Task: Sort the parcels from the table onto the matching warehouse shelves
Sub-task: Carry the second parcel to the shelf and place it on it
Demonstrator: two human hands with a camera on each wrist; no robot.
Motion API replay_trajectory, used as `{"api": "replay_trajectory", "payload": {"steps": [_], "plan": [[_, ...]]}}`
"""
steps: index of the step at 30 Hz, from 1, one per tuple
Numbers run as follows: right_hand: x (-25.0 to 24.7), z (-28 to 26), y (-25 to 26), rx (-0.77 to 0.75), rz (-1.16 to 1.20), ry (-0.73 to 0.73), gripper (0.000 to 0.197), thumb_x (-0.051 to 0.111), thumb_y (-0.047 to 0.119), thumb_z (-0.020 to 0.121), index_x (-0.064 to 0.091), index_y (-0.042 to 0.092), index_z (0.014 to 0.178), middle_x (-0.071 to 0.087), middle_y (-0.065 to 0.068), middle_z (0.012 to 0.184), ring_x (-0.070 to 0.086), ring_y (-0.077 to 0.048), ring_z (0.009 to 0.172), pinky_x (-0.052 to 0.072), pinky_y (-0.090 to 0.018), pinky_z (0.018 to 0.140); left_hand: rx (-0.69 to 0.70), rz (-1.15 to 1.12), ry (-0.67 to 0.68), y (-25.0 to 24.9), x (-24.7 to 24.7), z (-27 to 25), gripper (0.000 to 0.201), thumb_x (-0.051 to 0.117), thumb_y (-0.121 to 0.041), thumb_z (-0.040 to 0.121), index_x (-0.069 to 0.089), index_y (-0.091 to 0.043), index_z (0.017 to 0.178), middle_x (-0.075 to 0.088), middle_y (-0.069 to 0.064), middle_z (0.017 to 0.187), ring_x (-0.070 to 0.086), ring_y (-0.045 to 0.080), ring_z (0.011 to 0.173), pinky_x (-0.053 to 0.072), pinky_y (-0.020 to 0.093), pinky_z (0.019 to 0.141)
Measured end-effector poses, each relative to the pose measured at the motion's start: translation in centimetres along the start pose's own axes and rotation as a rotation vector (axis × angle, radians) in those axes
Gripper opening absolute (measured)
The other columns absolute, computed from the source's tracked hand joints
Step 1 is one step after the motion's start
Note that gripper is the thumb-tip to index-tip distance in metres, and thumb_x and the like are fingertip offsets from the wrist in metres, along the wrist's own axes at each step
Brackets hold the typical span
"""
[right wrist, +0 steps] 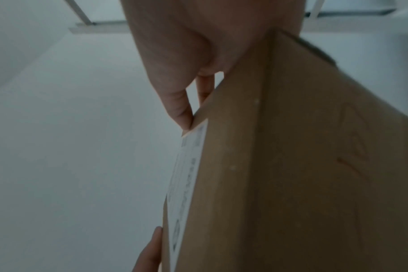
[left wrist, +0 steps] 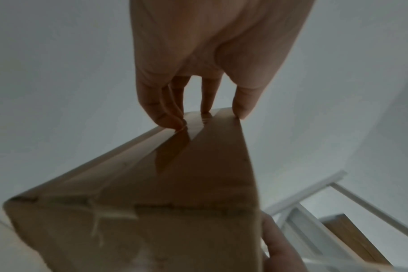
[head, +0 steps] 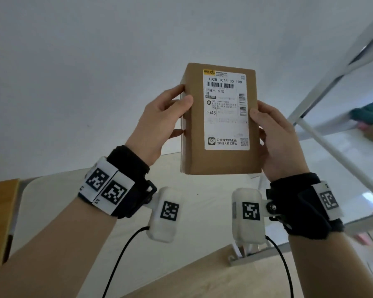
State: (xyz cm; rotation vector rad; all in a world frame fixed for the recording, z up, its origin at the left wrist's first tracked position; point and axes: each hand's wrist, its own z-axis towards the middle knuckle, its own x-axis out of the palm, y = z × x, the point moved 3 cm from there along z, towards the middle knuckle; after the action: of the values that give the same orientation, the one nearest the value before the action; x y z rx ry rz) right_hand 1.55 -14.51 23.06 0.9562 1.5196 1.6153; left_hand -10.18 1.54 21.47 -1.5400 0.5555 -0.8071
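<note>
A brown cardboard parcel [head: 196, 130] is held upright in front of me, its white shipping label [head: 225, 110] facing me and marked T045. My left hand [head: 159, 123] grips its left edge, thumb on the front face and fingers behind. My right hand [head: 276, 138] grips its right edge, thumb on the front by the label. In the left wrist view my left fingertips [left wrist: 172, 121] press on the taped side of the parcel [left wrist: 175, 193]. In the right wrist view my right thumb [right wrist: 182, 114] pinches the parcel [right wrist: 291, 165] at the label edge.
A white metal shelf rack [head: 323, 82] stands at the right, with a teal item [head: 368, 112] and a brown box on one level. A wooden table edge [head: 2, 211] shows at the lower left. A white wall fills the background; pale floor lies below.
</note>
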Motion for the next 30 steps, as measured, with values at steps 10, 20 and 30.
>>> {"api": "replay_trajectory", "payload": {"steps": [10, 20, 30], "plan": [[-19.8, -8.4, 5.9, -0.149, 0.075, -0.149, 0.027, 0.056, 0.017, 0.092, 0.066, 0.024, 0.116, 0.074, 0.015, 0.082, 0.068, 0.004, 0.067, 0.051, -0.016, 0.053, 0.178, 0.024, 0.191, -1.6, 19.6, -8.9, 0.044, 0.055, -0.035, 0.094, 0.053, -0.028, 0.137, 0.068, -0.005, 0.122, 0.061, 0.009, 0.110, 0.046, 0.023, 0.070], [-41.3, -16.0, 10.4, -0.311, 0.111, -0.348, 0.032, 0.059, 0.015, 0.089, 0.056, 0.010, 0.120, 0.068, -0.005, 0.105, 0.067, -0.004, 0.070, 0.055, -0.027, 0.068, 0.436, 0.013, 0.326, -2.6, 40.8, -18.1, 0.033, 0.058, -0.032, 0.093, 0.057, -0.025, 0.125, 0.067, 0.001, 0.122, 0.063, 0.013, 0.112, 0.051, 0.019, 0.066], [-56.6, -15.3, 13.3, -0.441, 0.139, -0.433, 0.010, 0.060, 0.015, 0.087, 0.052, 0.020, 0.090, 0.068, 0.004, 0.088, 0.066, 0.002, 0.058, 0.050, -0.024, 0.059, 0.637, -0.051, 0.425, -3.0, 57.3, -19.5, 0.009, 0.057, -0.016, 0.093, 0.056, -0.017, 0.102, 0.065, -0.001, 0.103, 0.062, 0.005, 0.087, 0.047, 0.013, 0.064]]}}
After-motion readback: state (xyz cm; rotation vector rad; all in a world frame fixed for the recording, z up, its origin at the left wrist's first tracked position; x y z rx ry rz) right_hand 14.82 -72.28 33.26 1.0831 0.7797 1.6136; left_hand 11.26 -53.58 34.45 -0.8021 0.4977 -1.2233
